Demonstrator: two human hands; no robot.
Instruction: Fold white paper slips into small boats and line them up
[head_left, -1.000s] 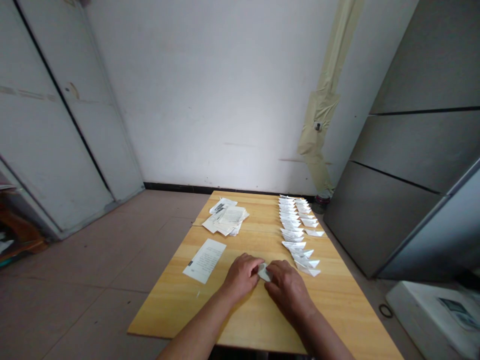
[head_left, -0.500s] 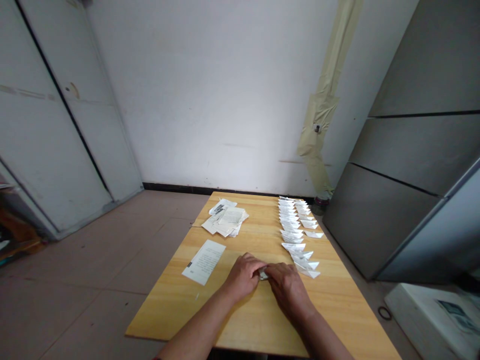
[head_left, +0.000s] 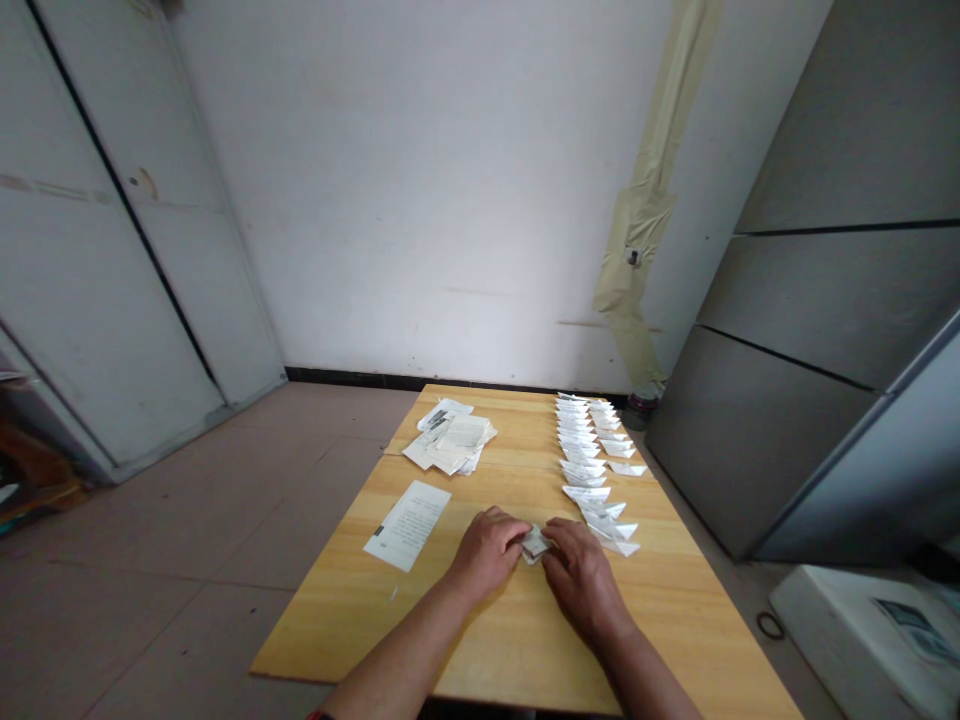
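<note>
Folded paper [head_left: 535, 543], small and white, is in front of me over the near part of the wooden surface [head_left: 517, 655], held between my two hands. My left hand [head_left: 489, 552] pinches its left edge, the fingers curled in; my right hand [head_left: 583, 575] pinches its right edge, with the fingers bent over toward it. Past my left forearm, a single printed sheet [head_left: 409, 525] lies flat and slanted, apart from everything else. Just beyond my right hand, the nearest of the folded paper boats [head_left: 577, 437] overlap one another; from there they run away from me in a long, close-set row, with a shorter row to its right. Farther off on the left, a loose pile of printed sheets [head_left: 455, 438] lies fanned out. Behind the surface stands a white wall [head_left: 420, 200], with beige tape [head_left: 634, 225] running down its right part.
</note>
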